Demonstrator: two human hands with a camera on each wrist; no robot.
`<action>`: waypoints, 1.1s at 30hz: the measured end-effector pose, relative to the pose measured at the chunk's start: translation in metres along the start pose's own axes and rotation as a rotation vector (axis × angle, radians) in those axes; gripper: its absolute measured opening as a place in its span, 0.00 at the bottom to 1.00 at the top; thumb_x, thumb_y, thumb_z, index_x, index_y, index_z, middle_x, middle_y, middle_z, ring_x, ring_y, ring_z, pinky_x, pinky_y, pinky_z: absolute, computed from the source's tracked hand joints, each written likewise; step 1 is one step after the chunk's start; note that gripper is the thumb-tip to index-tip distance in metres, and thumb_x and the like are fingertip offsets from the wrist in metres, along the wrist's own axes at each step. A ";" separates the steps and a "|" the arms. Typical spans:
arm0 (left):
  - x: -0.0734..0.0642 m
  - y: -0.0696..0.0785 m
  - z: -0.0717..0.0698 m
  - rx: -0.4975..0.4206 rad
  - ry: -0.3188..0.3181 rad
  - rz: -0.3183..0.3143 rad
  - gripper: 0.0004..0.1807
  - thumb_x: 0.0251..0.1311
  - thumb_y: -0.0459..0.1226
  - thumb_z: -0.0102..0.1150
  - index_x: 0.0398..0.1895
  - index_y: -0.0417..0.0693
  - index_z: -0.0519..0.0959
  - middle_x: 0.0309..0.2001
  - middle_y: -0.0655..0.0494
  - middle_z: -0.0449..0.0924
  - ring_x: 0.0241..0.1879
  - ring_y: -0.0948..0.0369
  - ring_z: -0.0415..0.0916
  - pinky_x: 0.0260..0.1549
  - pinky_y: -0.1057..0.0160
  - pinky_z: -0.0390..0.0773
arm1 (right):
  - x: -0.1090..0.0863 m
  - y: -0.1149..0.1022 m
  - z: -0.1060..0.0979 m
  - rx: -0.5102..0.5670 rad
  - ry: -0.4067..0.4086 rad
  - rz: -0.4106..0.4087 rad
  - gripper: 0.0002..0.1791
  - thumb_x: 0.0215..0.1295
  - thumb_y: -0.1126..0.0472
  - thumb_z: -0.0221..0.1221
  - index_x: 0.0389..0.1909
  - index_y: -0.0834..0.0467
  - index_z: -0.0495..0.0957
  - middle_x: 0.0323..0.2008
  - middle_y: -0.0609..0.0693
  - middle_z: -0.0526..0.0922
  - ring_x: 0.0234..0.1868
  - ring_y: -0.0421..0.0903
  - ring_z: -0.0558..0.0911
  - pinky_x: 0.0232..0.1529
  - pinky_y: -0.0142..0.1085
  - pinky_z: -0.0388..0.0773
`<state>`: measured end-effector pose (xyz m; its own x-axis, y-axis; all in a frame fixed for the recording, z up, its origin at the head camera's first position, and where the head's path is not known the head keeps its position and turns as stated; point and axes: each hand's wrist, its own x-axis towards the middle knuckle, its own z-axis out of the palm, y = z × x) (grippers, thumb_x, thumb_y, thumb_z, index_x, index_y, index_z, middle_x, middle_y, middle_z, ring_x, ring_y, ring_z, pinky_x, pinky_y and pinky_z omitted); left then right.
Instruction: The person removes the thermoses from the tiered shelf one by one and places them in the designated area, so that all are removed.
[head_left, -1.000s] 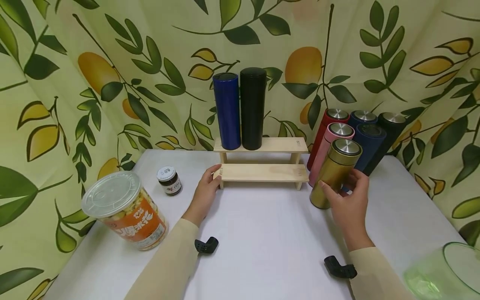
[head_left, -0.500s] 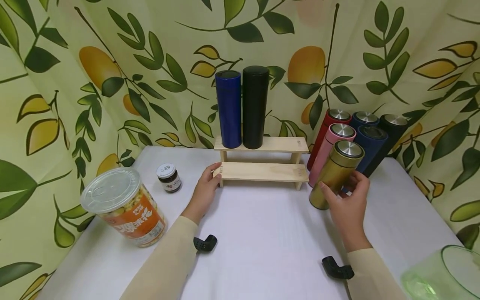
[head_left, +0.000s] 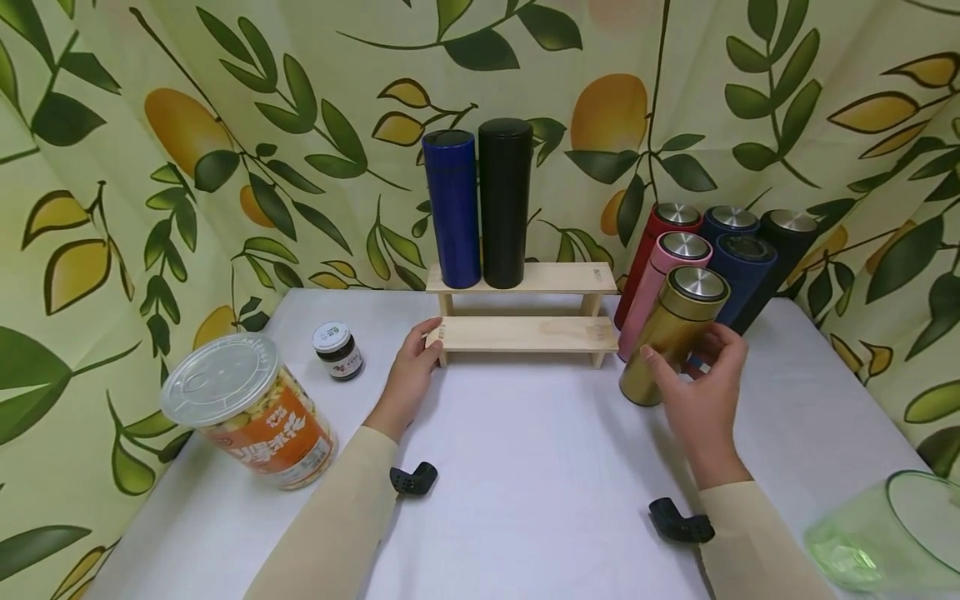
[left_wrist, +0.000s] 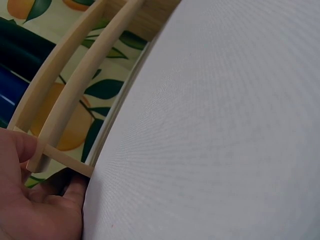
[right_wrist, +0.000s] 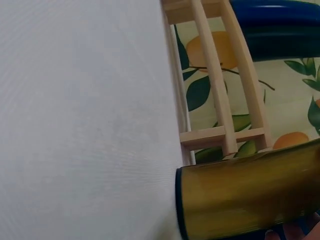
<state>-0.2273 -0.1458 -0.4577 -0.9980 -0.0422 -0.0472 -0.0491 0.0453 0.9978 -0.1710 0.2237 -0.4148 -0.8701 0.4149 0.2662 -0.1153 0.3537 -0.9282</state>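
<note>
A two-tier wooden display rack stands on the table, and my left hand grips the left end of its lower step. In the left wrist view the thumb lies at the step's end, with fingers beside the leg. A blue thermos and a black thermos stand side by side on the upper step, left of its middle. My right hand holds a gold thermos upright right of the rack, thumb in front and fingers around its far side. Its base is close over the table.
Behind the gold thermos cluster a pink thermos, a red one and several dark ones. At left are a small dark jar and a large snack tub. A green transparent container is at the front right.
Objects sit slightly higher in the head view, as the camera has shifted. Both hands keep their holds, and the gold thermos stays in nearly the same place beside the rack.
</note>
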 end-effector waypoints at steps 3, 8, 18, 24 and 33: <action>0.000 0.000 0.000 0.006 0.002 0.003 0.26 0.87 0.37 0.46 0.83 0.55 0.66 0.85 0.46 0.56 0.80 0.52 0.59 0.76 0.52 0.64 | 0.001 -0.002 -0.001 0.004 0.017 -0.032 0.46 0.73 0.57 0.72 0.81 0.50 0.53 0.73 0.54 0.67 0.72 0.52 0.67 0.66 0.43 0.69; 0.000 -0.002 -0.001 0.001 -0.001 0.017 0.26 0.87 0.36 0.46 0.83 0.53 0.66 0.84 0.44 0.57 0.80 0.51 0.60 0.76 0.52 0.64 | 0.003 -0.005 -0.004 0.025 0.037 -0.103 0.45 0.72 0.59 0.73 0.81 0.50 0.55 0.71 0.54 0.68 0.70 0.51 0.68 0.64 0.41 0.70; 0.000 -0.001 0.000 0.007 0.000 0.009 0.26 0.87 0.36 0.45 0.83 0.55 0.66 0.85 0.48 0.55 0.81 0.53 0.58 0.76 0.53 0.65 | 0.001 -0.024 -0.013 0.041 0.104 -0.174 0.43 0.72 0.60 0.72 0.80 0.50 0.57 0.69 0.52 0.69 0.68 0.45 0.69 0.65 0.35 0.72; -0.001 0.001 0.000 0.019 -0.001 0.001 0.26 0.88 0.37 0.45 0.83 0.56 0.66 0.85 0.49 0.54 0.81 0.53 0.57 0.76 0.53 0.65 | 0.000 -0.032 -0.016 0.057 0.130 -0.238 0.42 0.71 0.63 0.72 0.78 0.51 0.60 0.66 0.45 0.70 0.68 0.43 0.69 0.63 0.34 0.73; -0.002 0.003 0.001 0.043 0.000 -0.006 0.26 0.88 0.38 0.45 0.84 0.59 0.66 0.85 0.51 0.55 0.80 0.55 0.59 0.75 0.55 0.65 | -0.003 -0.046 -0.021 0.129 0.151 -0.372 0.40 0.69 0.67 0.71 0.76 0.55 0.61 0.65 0.40 0.71 0.68 0.47 0.70 0.63 0.35 0.74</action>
<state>-0.2256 -0.1450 -0.4551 -0.9977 -0.0426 -0.0531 -0.0566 0.0877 0.9945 -0.1530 0.2242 -0.3673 -0.6789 0.4007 0.6153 -0.4754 0.3987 -0.7842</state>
